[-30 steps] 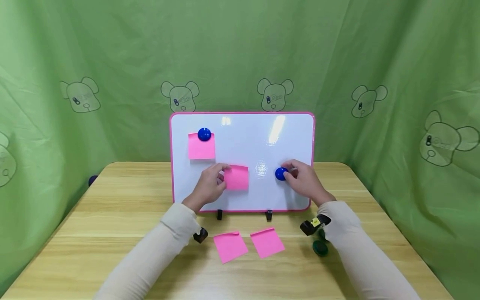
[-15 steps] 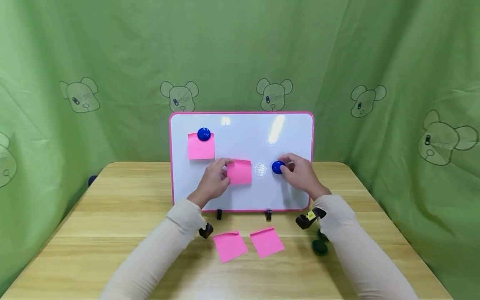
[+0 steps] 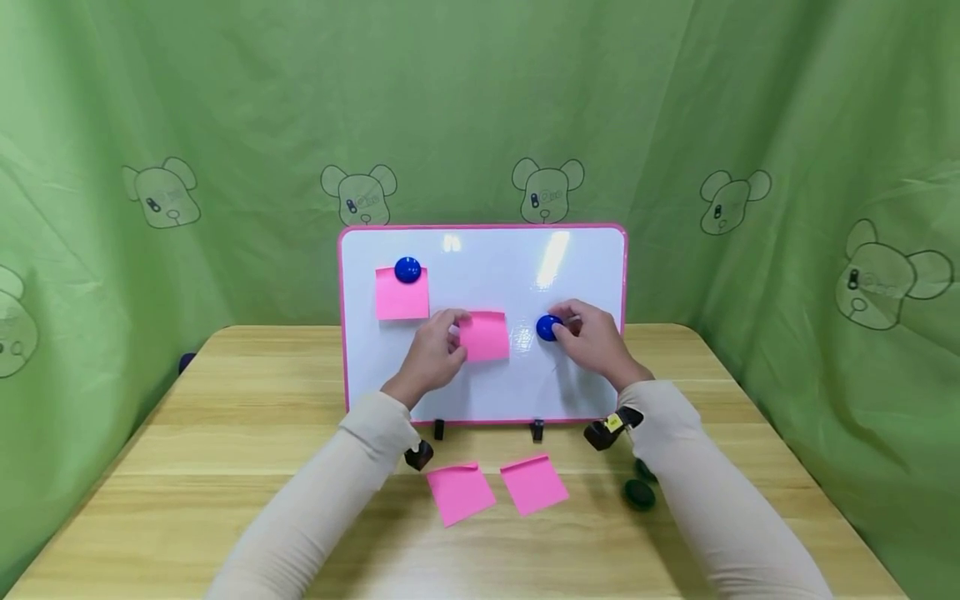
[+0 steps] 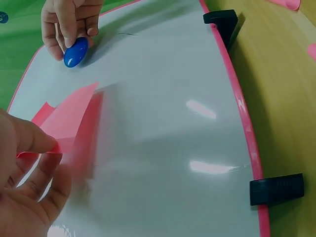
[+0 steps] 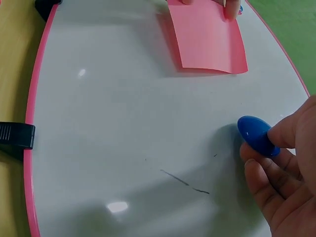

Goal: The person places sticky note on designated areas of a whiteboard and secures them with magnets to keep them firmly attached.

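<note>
Pink note [image 3: 487, 337] has risen — left hand [image 3: 433, 352] pinching it, right hand [image 3: 594, 339] pinching a blue magnet [image 3: 547, 327], also higher.

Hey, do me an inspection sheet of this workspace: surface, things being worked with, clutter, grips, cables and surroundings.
Surface: wood-look table; whiteboard on black supports, with dark marks.
Job's things: held pink note; held blue disc; pinned note under pinned disc, board's upper left.
Clutter: two loose notes in front of the board; green discs beside the right sleeve.
Grips: left grip pinches the held note; right grip pinches the held disc.
Cables: nothing seen.
Surroundings: green curtain printed with animal heads; purple object at the table's left edge, mostly hidden.
</note>
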`<state>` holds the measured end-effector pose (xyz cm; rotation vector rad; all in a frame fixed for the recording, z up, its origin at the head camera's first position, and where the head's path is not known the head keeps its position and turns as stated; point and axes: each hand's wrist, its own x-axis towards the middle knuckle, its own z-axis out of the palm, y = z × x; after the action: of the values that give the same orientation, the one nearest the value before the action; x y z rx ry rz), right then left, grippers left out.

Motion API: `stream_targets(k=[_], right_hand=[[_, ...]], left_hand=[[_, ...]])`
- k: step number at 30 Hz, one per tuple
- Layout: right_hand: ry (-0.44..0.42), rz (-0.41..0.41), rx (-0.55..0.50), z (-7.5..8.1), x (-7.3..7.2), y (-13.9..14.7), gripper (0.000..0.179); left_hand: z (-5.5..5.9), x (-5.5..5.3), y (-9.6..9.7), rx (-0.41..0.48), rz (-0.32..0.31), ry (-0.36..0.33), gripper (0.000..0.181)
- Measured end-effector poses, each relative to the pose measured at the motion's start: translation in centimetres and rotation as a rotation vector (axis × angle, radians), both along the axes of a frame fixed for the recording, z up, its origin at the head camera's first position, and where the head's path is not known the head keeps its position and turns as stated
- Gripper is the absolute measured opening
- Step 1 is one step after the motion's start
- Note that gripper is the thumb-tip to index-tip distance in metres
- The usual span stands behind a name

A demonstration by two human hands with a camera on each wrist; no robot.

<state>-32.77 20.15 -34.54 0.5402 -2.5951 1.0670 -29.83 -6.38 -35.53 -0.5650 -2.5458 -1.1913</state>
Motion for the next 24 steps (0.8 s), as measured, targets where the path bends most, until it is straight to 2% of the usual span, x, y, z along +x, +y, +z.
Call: stream_targets(k=[10,24], right_hand=[[0.031,0.004,0.000,0.6,-0.4,-0.9,0.029],[0.035,0.003,-0.038,1.8,-1.1,-2.0,0.026]], left_hand=[[0.9,-0.4,0.3,0.007,0.027,-0.002,0.045],[2.0,-0.9,1.2,-0.009,0.036,-0.004,0.046]])
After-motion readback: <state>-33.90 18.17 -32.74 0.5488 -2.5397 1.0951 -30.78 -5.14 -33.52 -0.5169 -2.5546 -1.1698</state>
